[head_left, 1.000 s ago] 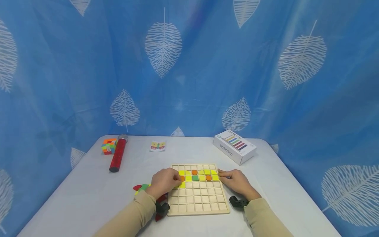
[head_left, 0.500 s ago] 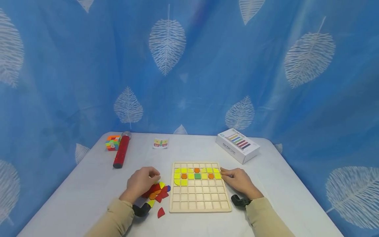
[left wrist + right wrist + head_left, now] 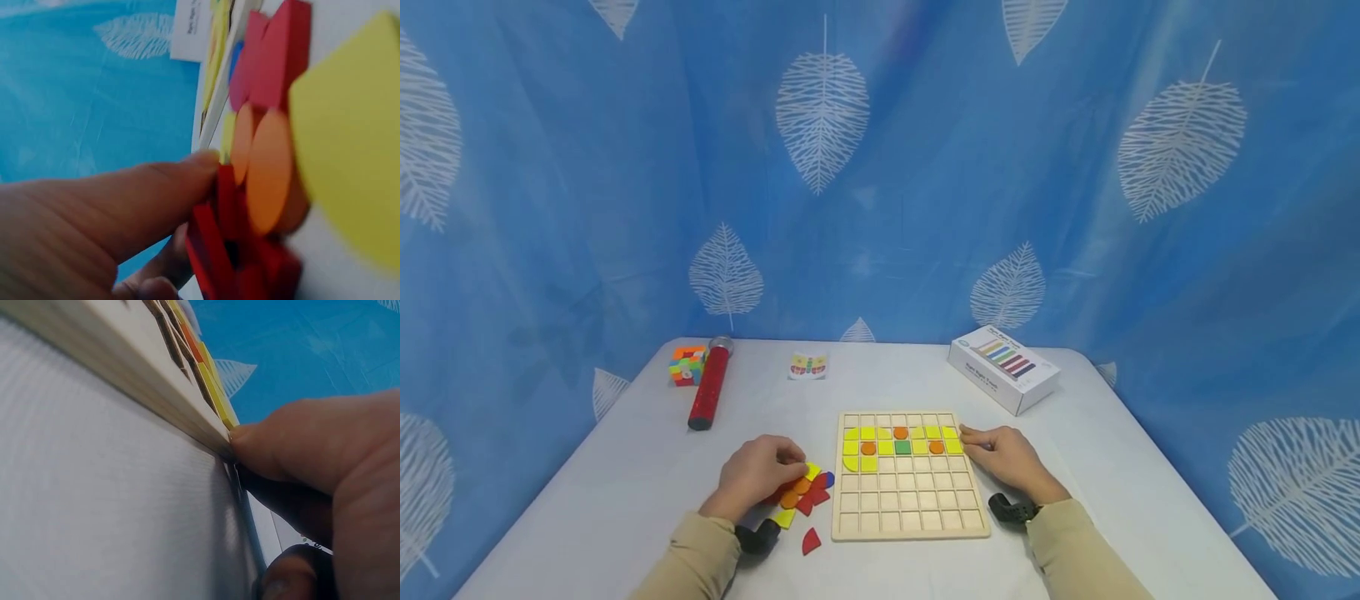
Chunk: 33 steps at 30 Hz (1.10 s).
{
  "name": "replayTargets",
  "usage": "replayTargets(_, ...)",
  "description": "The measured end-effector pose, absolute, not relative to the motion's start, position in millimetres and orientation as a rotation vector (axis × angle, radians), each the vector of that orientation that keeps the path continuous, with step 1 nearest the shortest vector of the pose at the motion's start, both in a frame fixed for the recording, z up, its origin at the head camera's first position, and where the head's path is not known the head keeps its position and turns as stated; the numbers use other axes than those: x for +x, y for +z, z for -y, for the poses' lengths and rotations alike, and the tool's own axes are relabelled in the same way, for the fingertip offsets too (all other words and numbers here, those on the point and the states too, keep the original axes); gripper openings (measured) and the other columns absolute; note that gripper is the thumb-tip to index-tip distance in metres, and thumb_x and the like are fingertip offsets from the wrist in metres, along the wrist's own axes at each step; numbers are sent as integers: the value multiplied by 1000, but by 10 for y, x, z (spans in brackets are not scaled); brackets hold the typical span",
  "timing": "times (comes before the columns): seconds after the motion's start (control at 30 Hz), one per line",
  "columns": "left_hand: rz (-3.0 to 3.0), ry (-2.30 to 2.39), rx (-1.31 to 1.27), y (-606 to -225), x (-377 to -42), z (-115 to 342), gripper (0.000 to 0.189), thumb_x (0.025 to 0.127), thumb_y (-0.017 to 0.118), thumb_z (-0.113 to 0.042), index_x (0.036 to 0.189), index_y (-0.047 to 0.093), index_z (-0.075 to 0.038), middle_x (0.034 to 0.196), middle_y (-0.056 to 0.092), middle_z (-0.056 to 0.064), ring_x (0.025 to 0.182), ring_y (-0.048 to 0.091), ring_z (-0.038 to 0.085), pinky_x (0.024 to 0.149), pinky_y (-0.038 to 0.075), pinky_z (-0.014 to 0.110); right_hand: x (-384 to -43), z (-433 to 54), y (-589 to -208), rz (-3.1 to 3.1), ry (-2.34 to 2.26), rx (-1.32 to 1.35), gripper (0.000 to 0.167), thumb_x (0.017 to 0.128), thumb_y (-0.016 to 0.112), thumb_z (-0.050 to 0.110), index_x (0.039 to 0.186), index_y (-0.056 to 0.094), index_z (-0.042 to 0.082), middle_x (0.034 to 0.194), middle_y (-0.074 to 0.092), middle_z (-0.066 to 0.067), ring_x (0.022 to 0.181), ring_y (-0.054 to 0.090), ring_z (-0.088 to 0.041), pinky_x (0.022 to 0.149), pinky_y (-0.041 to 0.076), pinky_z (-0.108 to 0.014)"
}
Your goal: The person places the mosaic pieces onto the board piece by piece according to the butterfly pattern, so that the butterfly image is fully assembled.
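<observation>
My right hand (image 3: 1006, 454) grips the right edge of a wooden grid board (image 3: 906, 523); in the right wrist view its thumb (image 3: 250, 440) lies on the rim. Yellow pieces, orange discs and a green square (image 3: 902, 447) fill cells in the board's upper rows. Left of the board, my left hand (image 3: 754, 473) is bent over a loose pile of coloured pieces. Its thumb tip (image 3: 209, 159) touches a yellow piece (image 3: 813, 472); whether the fingers pinch it is hidden. Red pieces (image 3: 269, 56), orange discs (image 3: 270, 172) and a blue piece (image 3: 829, 479) lie around it.
A pattern card (image 3: 807, 367) lies behind the board. At the back left are a puzzle cube (image 3: 687, 366) and a red microphone-like cylinder (image 3: 710, 387). A white box (image 3: 1004, 369) stands at the back right. One red quarter-round piece (image 3: 811, 542) lies in front of the pile.
My left hand has left a yellow quarter-round piece on the board, moved left to the pile and lowered onto the pieces. The right hand has stayed at the board's edge.
</observation>
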<state>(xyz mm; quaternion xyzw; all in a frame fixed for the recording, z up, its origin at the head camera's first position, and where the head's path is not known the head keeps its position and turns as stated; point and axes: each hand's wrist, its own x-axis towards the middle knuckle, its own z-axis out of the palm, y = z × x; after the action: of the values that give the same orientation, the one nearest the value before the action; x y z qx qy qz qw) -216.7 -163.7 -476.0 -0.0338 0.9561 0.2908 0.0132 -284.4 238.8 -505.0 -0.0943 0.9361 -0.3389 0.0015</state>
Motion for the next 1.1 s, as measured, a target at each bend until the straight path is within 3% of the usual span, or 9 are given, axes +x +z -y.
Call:
replayTargets(0.47,-3008,928,-208,-4718,-2136,1861,26,89,81,-21,113,77,-11,98,71,2,85,60,17,74,58,38,-2835,-2377,-5047,-2939,-1068,-273,30,95,73,30,123,76,17,140,66,4,140,52,-34,115,38,-56)
replayTargets(0.73,-3072,932,-240,-4665,-2141,1949,30,95,75,-24,121,75,-11,107,73,6,92,61,21,84,57,47,-2834,-2373,-5061,-2944,-1069,-288,30,95,72,28,122,76,16,139,66,3,139,53,-33,115,38,-56)
replayTargets(0.9,-3032,970,-184,-4604,-2118,2067,22,91,79,-25,109,76,-13,99,71,2,89,61,20,82,57,45,-2830,-2376,-5050,-2948,-1063,-294,30,95,73,28,122,76,17,138,67,2,139,54,-34,114,39,-57)
replayTargets(1.1,-2898,964,18,-4571,-2040,2063,19,81,89,-29,87,74,-18,82,65,-2,77,57,17,70,53,35,-2831,-2388,-5051,-2941,-1076,-308,30,95,73,29,122,77,17,138,67,3,139,54,-33,114,40,-56)
